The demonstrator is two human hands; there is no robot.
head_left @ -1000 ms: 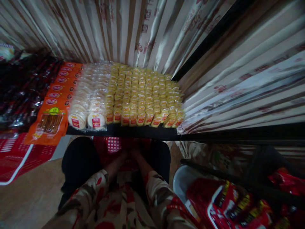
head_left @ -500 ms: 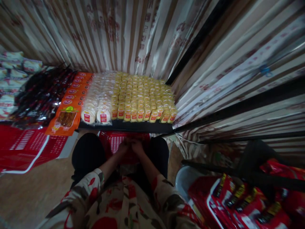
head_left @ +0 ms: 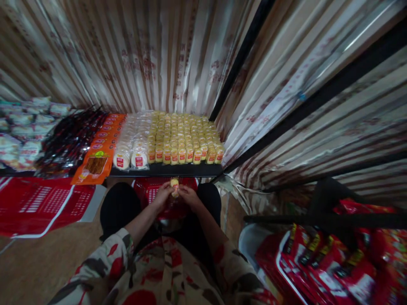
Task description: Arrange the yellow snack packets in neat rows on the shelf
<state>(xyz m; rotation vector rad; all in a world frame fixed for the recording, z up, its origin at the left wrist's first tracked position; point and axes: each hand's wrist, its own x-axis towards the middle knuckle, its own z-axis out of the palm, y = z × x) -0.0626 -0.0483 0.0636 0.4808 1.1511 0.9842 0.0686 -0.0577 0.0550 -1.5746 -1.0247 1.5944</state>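
Between my two hands is a small yellow wrapped snack pack [head_left: 174,184] with a red label. My left hand [head_left: 163,195] pinches its left side, and my right hand [head_left: 188,196] pinches its right side. Both hands are over a red plastic basket [head_left: 152,192] between my knees. Just beyond, rows of the same yellow snack packs [head_left: 182,155] stand on a black shelf [head_left: 178,170]. Round white wrapped snacks [head_left: 139,157] are lined up to their left.
Left on the shelf lie an orange snack packet [head_left: 95,163], dark shiny packets [head_left: 68,146] and white packets [head_left: 23,127]. A red basket [head_left: 38,205] sits below. Red packets [head_left: 330,262] fill a container at right. Black bars [head_left: 286,123] cross before striped curtains [head_left: 152,55].
My hands have risen from low in the red basket, and a yellow snack pack now shows between them. The camera view has shifted slightly.
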